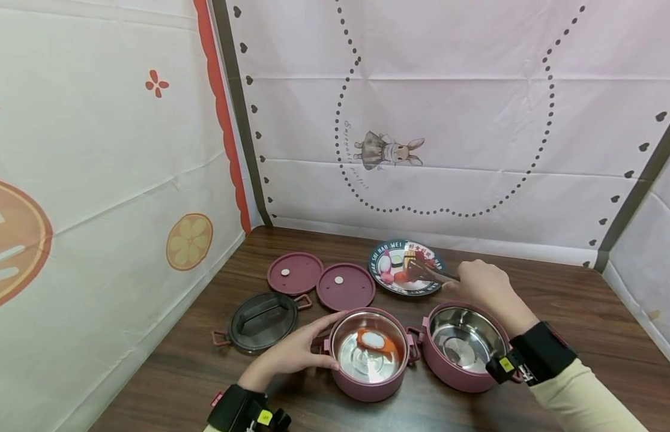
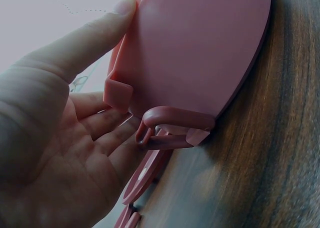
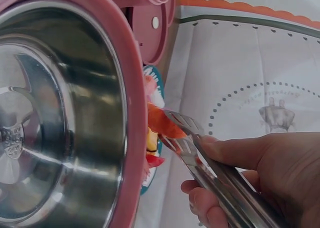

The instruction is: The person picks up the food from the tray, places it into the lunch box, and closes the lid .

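Observation:
My left hand [image 1: 299, 351] holds the left pink pot [image 1: 367, 393] at its side handle, the thumb on its wall. In the left wrist view, fingers lie near the handle [image 2: 175, 115]. Inside this steel-lined pot is an orange piece with a white top [image 1: 374, 341]. My right hand [image 1: 483, 288] grips metal tongs [image 3: 225, 183] over the plate [image 1: 413, 292] of colourful toy food. In the right wrist view, the tong tips are at an orange food piece [image 3: 165, 123]; whether they clamp it is hard to tell. A second pink pot [image 1: 459, 375] with a bare steel inside stands below my right forearm.
Two round maroon lids [image 1: 295, 273] lie at the back left, each with a white dot. In front of them is a dark lid with a handle bar and pink side clips [image 1: 263, 323]. Printed cloth walls [image 1: 448, 120] enclose the wooden table [image 1: 324, 408].

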`<state>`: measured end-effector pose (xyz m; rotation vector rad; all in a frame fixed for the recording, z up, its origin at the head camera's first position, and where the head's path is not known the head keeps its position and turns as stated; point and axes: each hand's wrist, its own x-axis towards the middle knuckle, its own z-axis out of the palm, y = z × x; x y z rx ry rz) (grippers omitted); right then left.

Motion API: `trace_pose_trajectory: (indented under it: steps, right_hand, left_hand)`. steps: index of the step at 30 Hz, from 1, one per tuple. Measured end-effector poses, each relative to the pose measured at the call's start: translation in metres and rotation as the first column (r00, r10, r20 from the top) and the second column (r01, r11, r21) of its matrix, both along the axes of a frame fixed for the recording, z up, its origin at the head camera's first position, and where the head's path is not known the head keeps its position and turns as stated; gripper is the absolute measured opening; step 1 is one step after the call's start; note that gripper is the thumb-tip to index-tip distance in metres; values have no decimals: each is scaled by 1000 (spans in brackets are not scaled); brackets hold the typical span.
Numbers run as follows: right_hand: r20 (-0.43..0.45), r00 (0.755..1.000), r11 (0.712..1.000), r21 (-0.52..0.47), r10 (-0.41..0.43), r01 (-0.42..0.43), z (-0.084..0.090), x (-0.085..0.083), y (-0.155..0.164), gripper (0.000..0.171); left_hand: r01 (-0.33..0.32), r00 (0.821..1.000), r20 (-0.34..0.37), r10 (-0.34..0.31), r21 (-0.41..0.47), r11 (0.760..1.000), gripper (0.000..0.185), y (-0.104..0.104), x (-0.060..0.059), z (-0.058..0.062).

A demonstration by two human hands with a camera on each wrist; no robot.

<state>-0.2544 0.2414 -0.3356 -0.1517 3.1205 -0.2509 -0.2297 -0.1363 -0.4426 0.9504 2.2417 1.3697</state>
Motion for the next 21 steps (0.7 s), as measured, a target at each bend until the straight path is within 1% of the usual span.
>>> trace_pose_trajectory:
  steps: [3, 8, 21]
  right_hand:
    - [-16, 1000, 1000, -19, 1, -1, 2, 1, 1, 37]
    - [-51, 999, 1000, -15, 10, -11, 4, 4, 1, 38]
    - [-150, 988, 998, -37, 36, -42, 4, 7, 0, 27]
  left_hand:
    - [2, 1000, 4, -2, 2, 1000, 86, 0, 0, 0]
    - [6, 1000, 8, -7, 9, 1000, 86, 0, -1, -1]
    - [-3, 1000, -12, 3, -12, 1000, 86, 0, -1, -1]
